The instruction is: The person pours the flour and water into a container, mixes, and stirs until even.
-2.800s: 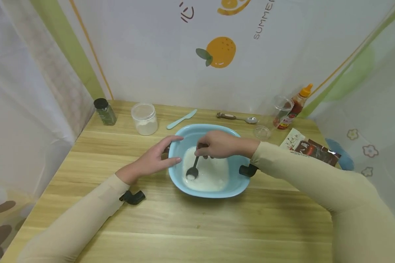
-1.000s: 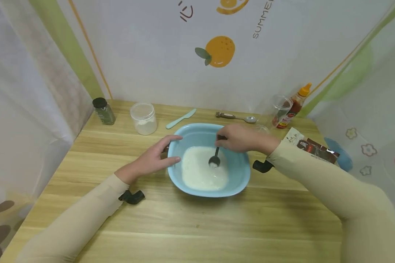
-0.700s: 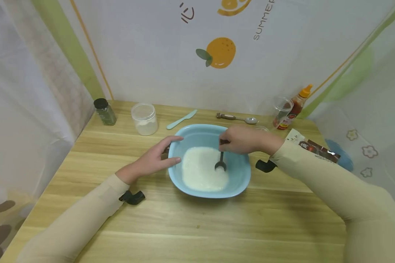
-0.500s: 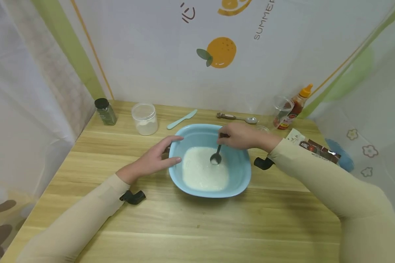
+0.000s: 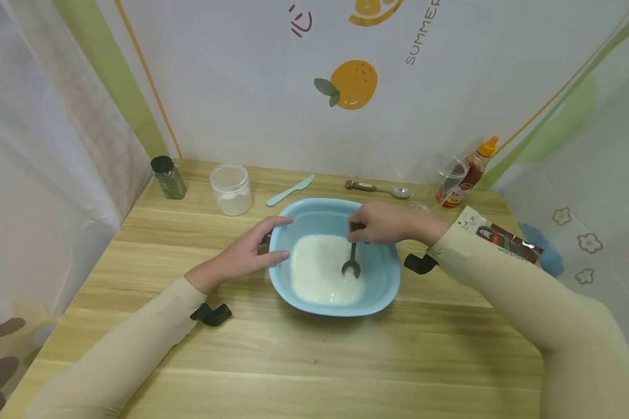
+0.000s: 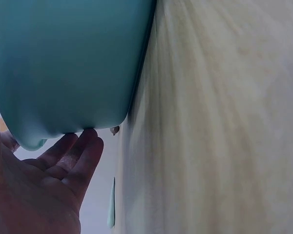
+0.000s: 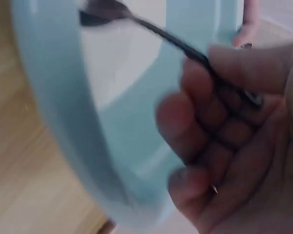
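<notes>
Dark spoon [image 5: 353, 256] in blue basin [image 5: 385, 273], 2 hands.
I see the right hand [image 5: 380, 222] pinch the spoon's handle, bowl below the fingertips; the left hand [image 5: 243, 253], fingers straight, touches the basin.

Behind the pale wood-grained table [image 5: 320, 372], a white sheet [image 5: 241, 87] hung as a backdrop, printed with an orange fruit [image 5: 353, 85] and "SUMMER" lettering [image 5: 418, 38]. Left of the table hung a white cloth [image 5: 31, 174] with brown patches [image 5: 0, 372] low down; right of the table, another white sheet carried outlined flowers [image 5: 589, 240]. Soft light left a faint sheen on the table.
</notes>
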### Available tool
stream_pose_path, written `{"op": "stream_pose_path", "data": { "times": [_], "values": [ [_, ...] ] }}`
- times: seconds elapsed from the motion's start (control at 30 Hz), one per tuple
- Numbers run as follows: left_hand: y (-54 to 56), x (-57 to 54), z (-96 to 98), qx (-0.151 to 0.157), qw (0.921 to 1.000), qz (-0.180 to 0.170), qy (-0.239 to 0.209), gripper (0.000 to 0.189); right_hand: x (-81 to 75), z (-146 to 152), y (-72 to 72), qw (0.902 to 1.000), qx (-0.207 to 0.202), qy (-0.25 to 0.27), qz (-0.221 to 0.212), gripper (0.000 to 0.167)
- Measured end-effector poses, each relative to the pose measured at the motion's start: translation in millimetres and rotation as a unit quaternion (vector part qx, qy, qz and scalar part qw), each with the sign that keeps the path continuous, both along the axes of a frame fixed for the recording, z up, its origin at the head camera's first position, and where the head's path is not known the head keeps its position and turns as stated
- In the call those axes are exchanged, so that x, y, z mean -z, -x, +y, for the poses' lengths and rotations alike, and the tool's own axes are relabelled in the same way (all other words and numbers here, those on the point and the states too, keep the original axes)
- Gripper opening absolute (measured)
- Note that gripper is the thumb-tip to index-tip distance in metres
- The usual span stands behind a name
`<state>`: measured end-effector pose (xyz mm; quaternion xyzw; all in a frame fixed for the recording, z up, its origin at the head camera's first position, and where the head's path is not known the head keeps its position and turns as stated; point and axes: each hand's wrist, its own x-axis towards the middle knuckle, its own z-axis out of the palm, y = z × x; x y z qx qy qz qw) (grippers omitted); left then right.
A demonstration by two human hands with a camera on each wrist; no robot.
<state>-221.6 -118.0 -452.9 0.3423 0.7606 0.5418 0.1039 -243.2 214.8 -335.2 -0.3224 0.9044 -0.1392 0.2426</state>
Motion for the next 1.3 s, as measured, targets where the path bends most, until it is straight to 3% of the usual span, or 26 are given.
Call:
{"op": "stream_pose_path", "data": {
  "times": [0.17, 0.27, 0.37, 0.57, 0.67, 0.8, 0.9, 1.03, 1.2, 1.3],
  "values": [
    [-0.1, -0.6, -0.4, 0.001, 1.0000, 0.002, -0.004, 0.069, 3.2, -10.7, -7.7, 0.9966, -0.061, 0.020, -0.052, 0.018],
    [-0.4, -0.8, 0.1, -0.001, 1.0000, 0.005, -0.002, 0.069, 5.5, -13.4, -7.4, 0.9979, -0.041, 0.045, -0.023, 0.018],
    [-0.5, -0.8, 0.9, 0.003, 1.0000, 0.003, 0.000, 0.070, 3.6, -10.0, -7.3, 0.9994, -0.012, 0.031, 0.009, 0.016],
    [-0.5, -3.0, 0.7, 0.002, 1.0000, 0.005, 0.004, 0.069, 3.1, -14.4, -10.0, 0.9967, -0.058, 0.020, -0.053, 0.017],
    [-0.9, -3.9, 0.3, 0.002, 1.0000, 0.008, 0.002, 0.070, 2.6, -15.6, -8.2, 0.9978, -0.046, 0.038, -0.030, 0.018],
    [-0.1, -2.9, 0.0, 0.009, 0.9999, 0.008, -0.002, 0.070, -2.0, -7.4, -6.3, 0.9996, -0.018, 0.014, 0.018, 0.016],
    [0.6, -1.7, -1.0, 0.010, 0.9999, 0.006, -0.005, 0.069, -4.1, -5.0, -8.3, 0.9989, -0.046, -0.006, -0.011, 0.017],
    [0.4, -0.9, -1.6, 0.004, 1.0000, 0.008, -0.003, 0.069, -1.6, -10.5, -10.0, 0.9961, -0.070, 0.014, -0.052, 0.018],
    [-1.7, -2.0, -0.9, 0.005, 1.0000, 0.007, -0.001, 0.070, -1.1, -11.7, -6.5, 0.9994, -0.034, 0.009, 0.003, 0.017],
    [-1.4, -1.8, 0.0, 0.004, 1.0000, 0.004, -0.003, 0.070, -1.7, -15.2, -6.1, 0.9984, -0.051, -0.006, -0.026, 0.018]
  ]
}}
